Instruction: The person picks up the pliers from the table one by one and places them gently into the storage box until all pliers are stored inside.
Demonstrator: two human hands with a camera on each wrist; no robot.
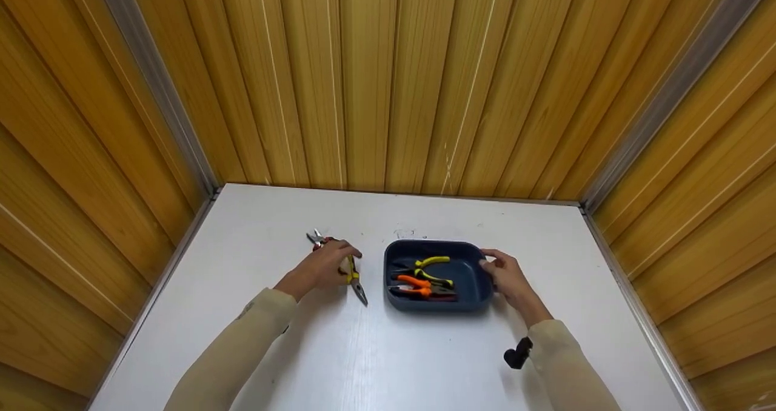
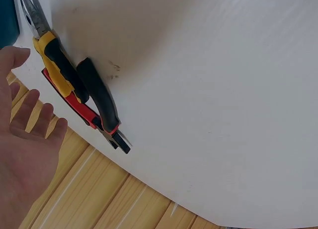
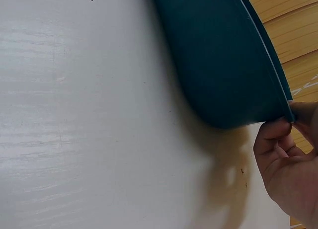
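Between wood-grain panel walls (image 1: 370,83), the white bench (image 1: 424,362) fills the lower middle of the head view, giving every tool a flat, pale ground. Two beige sleeves (image 1: 227,350) reach over it from the near side, one towards each cluster of things.

Right of centre on the bench sits the dark blue tray (image 1: 442,307), its raised wall probably serving to keep the loose tools together. The right hand (image 1: 508,280) pinches its right-hand rim between thumb and bent fingers, likely to steady or guide it; gripping there leaves the tray's mouth uncovered. Whether the base is wholly down cannot be told.

To the tray's left, the left hand (image 1: 324,264) hangs over the remaining tools, fingers loosely spread and curled round nothing; contact cannot be made out. Beneath or beside it, yellow-and-black long-nose pliers (image 1: 355,276) point their tips towards the person. Red-and-black pliers (image 2: 101,96) face the other way, towards the back wall, so the two pairs' handles overlap in the left wrist view.

Inside the tray, yellow-handled pliers (image 1: 434,260) lie with their handles splayed, perhaps simply as they settled. Orange-handled pliers (image 1: 413,281) rest nearer the front wall, partly covering a dark red handle (image 1: 444,298).
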